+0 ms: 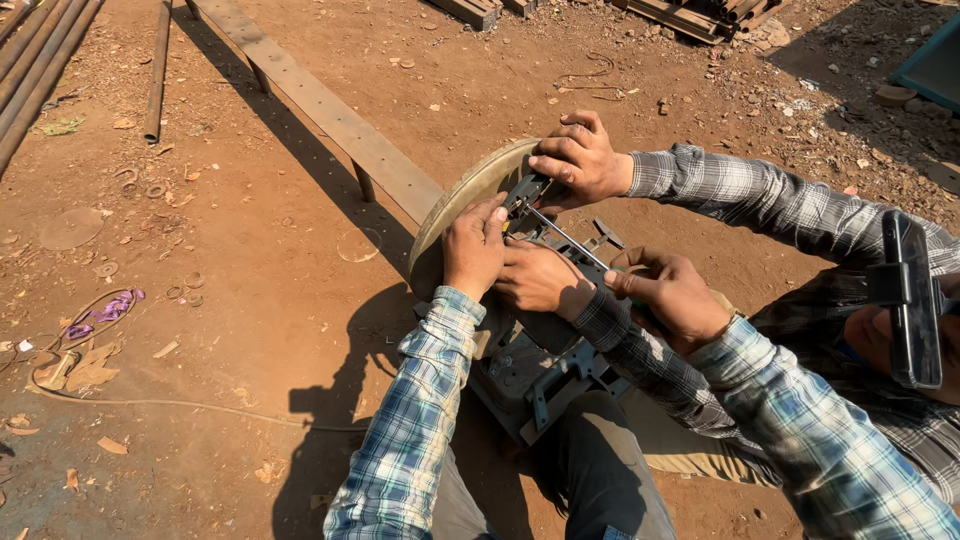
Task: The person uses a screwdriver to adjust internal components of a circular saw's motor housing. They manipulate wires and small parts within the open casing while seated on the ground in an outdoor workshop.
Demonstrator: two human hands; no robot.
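Note:
A grey metal machine [530,385] with a round tan guard [450,205] lies on the dirt between my knees. My left hand [472,248] curls over the guard's edge beside the tip of a thin screwdriver [565,238]. My right hand [672,298] grips the screwdriver's handle, and the shaft points up-left into the machine's dark bracket. A co-worker in a grey checked shirt has one hand [582,160] pressed on the top of the bracket. The other hand [540,280] rests on the machine body between my hands.
A long flat steel bar on short legs [330,110] runs from the top to the machine. Pipes [40,60] and a rod [157,70] lie at the top left. A thin wire [150,403], metal rings and scrap are scattered over the red dirt.

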